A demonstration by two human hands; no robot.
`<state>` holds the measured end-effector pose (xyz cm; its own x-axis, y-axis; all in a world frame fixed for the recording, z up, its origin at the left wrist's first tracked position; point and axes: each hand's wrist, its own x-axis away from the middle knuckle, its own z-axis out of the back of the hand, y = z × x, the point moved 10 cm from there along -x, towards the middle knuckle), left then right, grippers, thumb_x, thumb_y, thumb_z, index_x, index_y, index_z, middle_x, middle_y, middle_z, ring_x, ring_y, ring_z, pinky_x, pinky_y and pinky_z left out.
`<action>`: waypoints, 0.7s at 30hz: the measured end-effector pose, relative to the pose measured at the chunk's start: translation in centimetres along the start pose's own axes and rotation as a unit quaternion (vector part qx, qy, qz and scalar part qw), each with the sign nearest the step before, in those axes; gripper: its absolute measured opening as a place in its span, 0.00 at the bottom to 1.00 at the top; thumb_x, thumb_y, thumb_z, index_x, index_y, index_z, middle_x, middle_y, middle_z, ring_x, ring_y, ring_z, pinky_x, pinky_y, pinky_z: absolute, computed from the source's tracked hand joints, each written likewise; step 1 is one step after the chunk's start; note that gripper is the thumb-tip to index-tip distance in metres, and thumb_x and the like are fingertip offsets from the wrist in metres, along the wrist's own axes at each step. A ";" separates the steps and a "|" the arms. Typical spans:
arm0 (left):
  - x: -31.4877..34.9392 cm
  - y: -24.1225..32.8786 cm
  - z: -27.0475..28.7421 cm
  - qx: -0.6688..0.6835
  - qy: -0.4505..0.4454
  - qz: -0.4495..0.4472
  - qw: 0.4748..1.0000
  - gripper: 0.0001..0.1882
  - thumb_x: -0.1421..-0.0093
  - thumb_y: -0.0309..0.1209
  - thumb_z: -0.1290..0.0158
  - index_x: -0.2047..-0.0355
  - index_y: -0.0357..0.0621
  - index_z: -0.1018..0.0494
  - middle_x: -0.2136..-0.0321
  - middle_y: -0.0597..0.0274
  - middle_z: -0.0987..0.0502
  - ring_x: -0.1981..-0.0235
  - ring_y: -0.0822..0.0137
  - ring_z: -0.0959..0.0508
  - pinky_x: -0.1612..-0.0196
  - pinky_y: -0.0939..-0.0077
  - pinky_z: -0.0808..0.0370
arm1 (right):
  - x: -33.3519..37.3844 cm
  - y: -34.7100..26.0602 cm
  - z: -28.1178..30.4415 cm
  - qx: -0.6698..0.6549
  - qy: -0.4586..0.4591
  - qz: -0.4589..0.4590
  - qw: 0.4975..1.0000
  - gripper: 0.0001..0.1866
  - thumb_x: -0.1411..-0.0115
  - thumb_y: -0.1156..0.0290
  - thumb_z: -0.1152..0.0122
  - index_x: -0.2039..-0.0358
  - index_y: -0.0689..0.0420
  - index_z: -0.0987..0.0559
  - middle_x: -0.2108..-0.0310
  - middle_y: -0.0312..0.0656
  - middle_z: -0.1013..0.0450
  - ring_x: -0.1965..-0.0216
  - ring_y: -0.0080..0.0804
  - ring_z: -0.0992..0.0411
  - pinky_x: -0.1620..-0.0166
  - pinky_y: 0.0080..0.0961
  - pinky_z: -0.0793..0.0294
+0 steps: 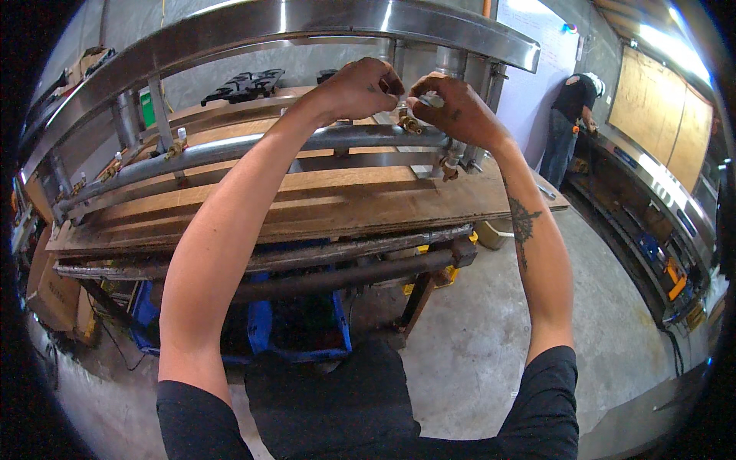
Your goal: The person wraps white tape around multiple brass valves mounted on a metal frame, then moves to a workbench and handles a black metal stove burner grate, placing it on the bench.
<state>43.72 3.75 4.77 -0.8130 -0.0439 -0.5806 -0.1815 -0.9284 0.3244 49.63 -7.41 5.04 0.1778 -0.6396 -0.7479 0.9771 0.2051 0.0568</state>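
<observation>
1. Valve [410,124] btwn L hand [362,90] & R hand [456,109], just below: brass-yellow.
2. Pipe [307,139] under L hand: dull silver-grey.
3. Rail [330,24] abv both: shiny silver, white glare streaks.
4. Boards [345,201] blw grip: brown, dark shadow stripes.
5. Bins [261,326] further blw: bright blue.
6. Grates [244,86] L of grip: blk.
7. Panel [529,34] R of grip: wht.
8. R forearm [543,253]: dk tattoo [524,221] pattern.

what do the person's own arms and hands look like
Both arms wear short black sleeves, left and right, with the forearms bare. The right forearm carries a large dark patterned tattoo. The left hand and right hand are ungloved, each with a small dark marking on its back, too small to make out.
</observation>
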 end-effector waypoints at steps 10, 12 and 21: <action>0.9 0.2 0.2 0.004 -0.013 0.030 0.999 0.21 0.42 0.33 0.37 0.52 0.32 0.22 0.57 0.47 0.17 0.55 0.58 0.17 0.49 0.66 0.22 | 0.3 1.0 -1.0 -0.011 -0.078 -0.047 0.996 0.17 0.31 0.60 0.38 0.55 0.63 0.18 0.60 0.48 0.18 0.57 0.35 0.20 0.49 0.33 0.23; 1.0 0.4 0.1 0.001 -0.012 0.023 1.000 0.21 0.41 0.34 0.37 0.52 0.32 0.22 0.57 0.47 0.17 0.56 0.58 0.17 0.50 0.66 0.22 | 0.3 1.1 -1.1 -0.024 -0.092 -0.065 0.993 0.17 0.31 0.59 0.38 0.55 0.63 0.18 0.60 0.47 0.18 0.58 0.33 0.21 0.50 0.32 0.23; 1.8 0.3 -0.1 0.097 -0.027 0.095 0.990 0.19 0.39 0.35 0.35 0.54 0.32 0.21 0.64 0.57 0.17 0.63 0.70 0.19 0.56 0.74 0.22 | 0.5 1.4 -0.9 -0.081 -0.132 -0.122 0.980 0.19 0.30 0.58 0.40 0.55 0.63 0.18 0.63 0.48 0.18 0.62 0.30 0.22 0.54 0.30 0.22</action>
<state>42.22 3.31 3.74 -0.8702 -0.1859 -0.4562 -0.1212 -0.8167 0.5642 51.02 -6.77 4.21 -0.0139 -0.8490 -0.5282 0.9666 0.1239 -0.2245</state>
